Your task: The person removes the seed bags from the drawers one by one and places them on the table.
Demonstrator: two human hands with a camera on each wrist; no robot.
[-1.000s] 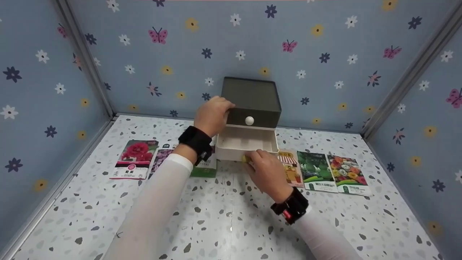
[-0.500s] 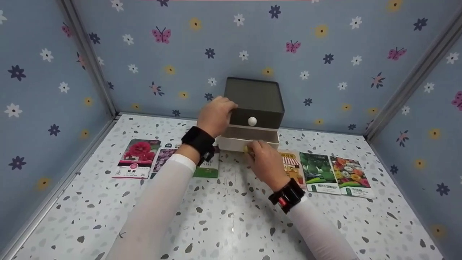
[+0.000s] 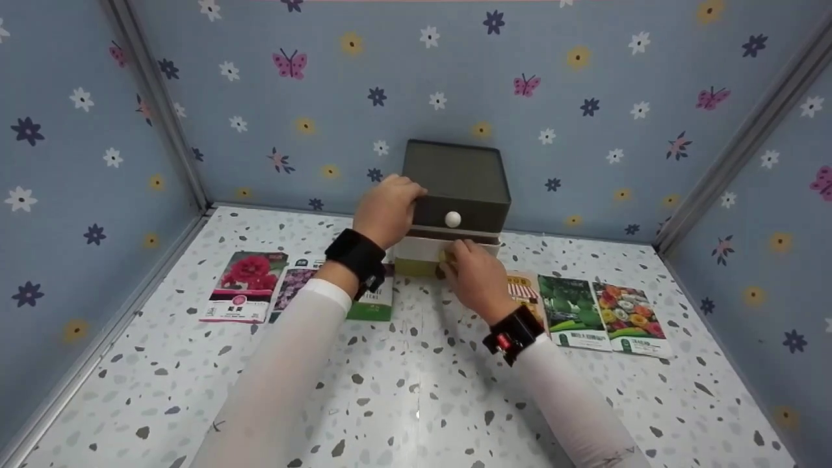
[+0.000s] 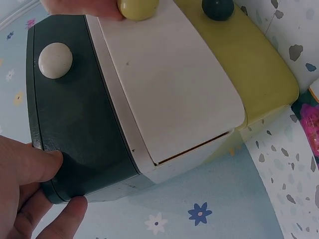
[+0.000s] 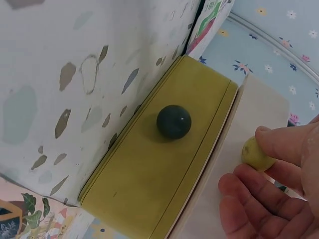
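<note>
A small three-tier drawer box stands against the back wall in the head view. Its top tier (image 3: 455,172) is dark green with a white knob (image 3: 453,219). Below it, the white middle drawer (image 3: 421,249) sticks out slightly. The bottom tier (image 5: 149,169) is yellow-green and carries a dark knob (image 5: 174,122). My left hand (image 3: 385,211) grips the left front corner of the top tier, thumb on its front. With thumb and fingers, my right hand (image 3: 480,278) pinches the middle drawer's yellow knob (image 5: 255,153). The inside of the drawer is mostly hidden.
Left of the box lie a red-flower packet (image 3: 244,286), a purple-flower packet (image 3: 294,289) and a green packet (image 3: 376,305). On the right are an orange packet (image 3: 526,292), a green-gourd packet (image 3: 572,312) and a mixed-flower packet (image 3: 630,318). Patterned walls enclose the speckled table (image 3: 403,403).
The white middle drawer has slid inward from well pulled out to nearly closed, my right hand moving with its knob. My left hand has kept its hold on the top tier.
</note>
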